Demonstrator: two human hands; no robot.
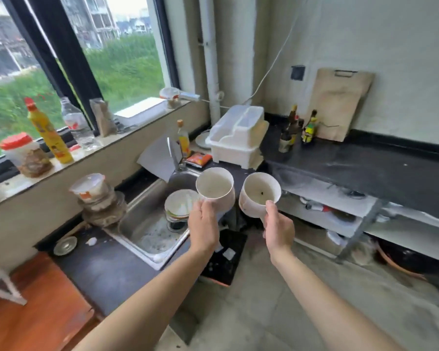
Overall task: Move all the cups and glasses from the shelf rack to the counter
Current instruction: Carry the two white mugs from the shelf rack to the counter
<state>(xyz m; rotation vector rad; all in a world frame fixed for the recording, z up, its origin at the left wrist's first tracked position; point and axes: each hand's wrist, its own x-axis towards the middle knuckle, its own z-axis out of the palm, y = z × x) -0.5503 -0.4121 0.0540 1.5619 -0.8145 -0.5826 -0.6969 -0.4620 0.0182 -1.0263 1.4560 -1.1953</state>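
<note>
Head view: the left hand [203, 225] is gripping a white cup [215, 189], apparently empty, above the sink's [147, 233] edge; the right hand [279, 230] is clasping another cup [259, 194] containing a dark speck.

No text, brand, number or sign can be read anywhere in the view. The yellow bottle [50, 135] on the windowsill carries a printed label with red and orange patches, but its lettering is blurred beyond reading. The clear plastic bottle [77, 125] beside it shows a red mark on its label, also unreadable. The white tub [88, 186] left of the sink has an orange patch with no legible words. The small orange packet [197, 159] behind the tap and the dark sauce bottles [299, 129] on the surface bear labels too small to make out.
</note>
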